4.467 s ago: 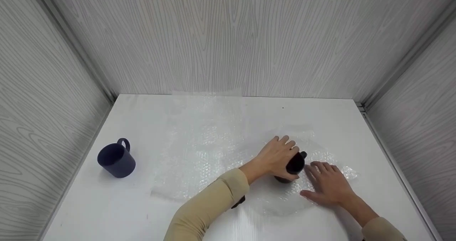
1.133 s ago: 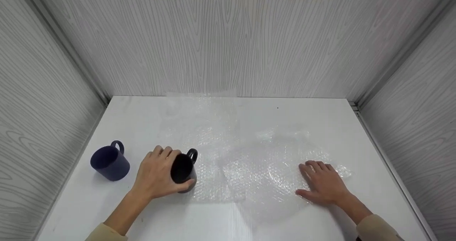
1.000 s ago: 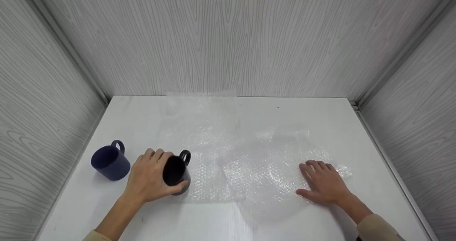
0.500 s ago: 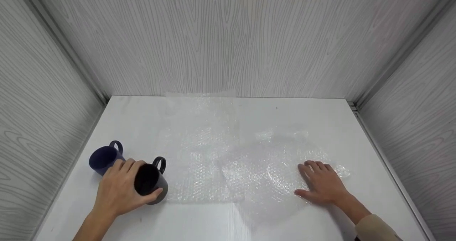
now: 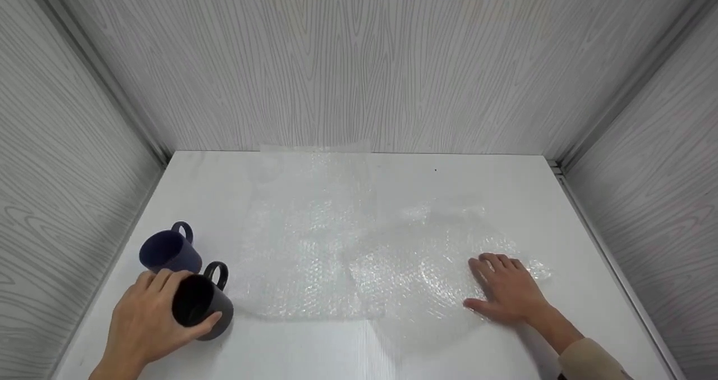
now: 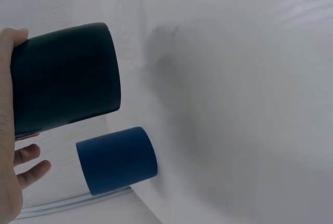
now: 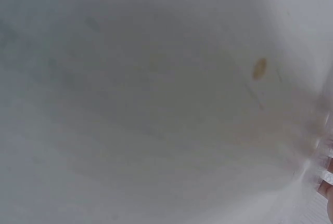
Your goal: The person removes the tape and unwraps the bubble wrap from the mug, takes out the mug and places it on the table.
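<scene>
My left hand grips a black mug around its body at the front left, its handle pointing away toward the back. In the left wrist view the same black mug hangs over the white table, with the thumb at its rim side. Just behind it stands a dark blue mug, partly covered by my fingers in the head view; the left wrist view shows the blue mug beside the black one. On the right, my right hand rests with straight, spread fingers on a sheet of bubble wrap.
Another sheet of bubble wrap lies left of centre, its far edge turned up against the back wall. The two sheets overlap in the middle of the white table. Side walls close in the left and right.
My left hand has carried the black mug from the right-hand bubble wrap leftward and nearer, to just in front of the blue mug. The right hand has stayed in place.
</scene>
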{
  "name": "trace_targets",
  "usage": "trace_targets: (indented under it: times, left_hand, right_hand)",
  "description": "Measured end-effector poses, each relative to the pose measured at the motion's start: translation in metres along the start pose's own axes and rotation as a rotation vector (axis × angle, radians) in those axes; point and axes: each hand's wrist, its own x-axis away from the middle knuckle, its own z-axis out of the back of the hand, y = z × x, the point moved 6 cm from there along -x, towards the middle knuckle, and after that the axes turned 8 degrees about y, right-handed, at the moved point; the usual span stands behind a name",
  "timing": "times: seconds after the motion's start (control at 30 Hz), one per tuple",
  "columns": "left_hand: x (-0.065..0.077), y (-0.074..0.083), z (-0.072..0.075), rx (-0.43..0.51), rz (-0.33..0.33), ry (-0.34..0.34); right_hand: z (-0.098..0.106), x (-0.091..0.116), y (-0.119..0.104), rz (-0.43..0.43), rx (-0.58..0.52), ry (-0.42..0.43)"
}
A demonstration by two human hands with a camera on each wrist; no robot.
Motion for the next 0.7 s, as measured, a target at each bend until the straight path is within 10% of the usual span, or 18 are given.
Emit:
trace_targets:
  times: [0.7]
  left_hand:
    - [0.049,-0.037,-0.003,-0.063,0.042,0.025]
  right_hand:
    - [0.002,0.001,-0.002,-0.004,-0.004,-0.007]
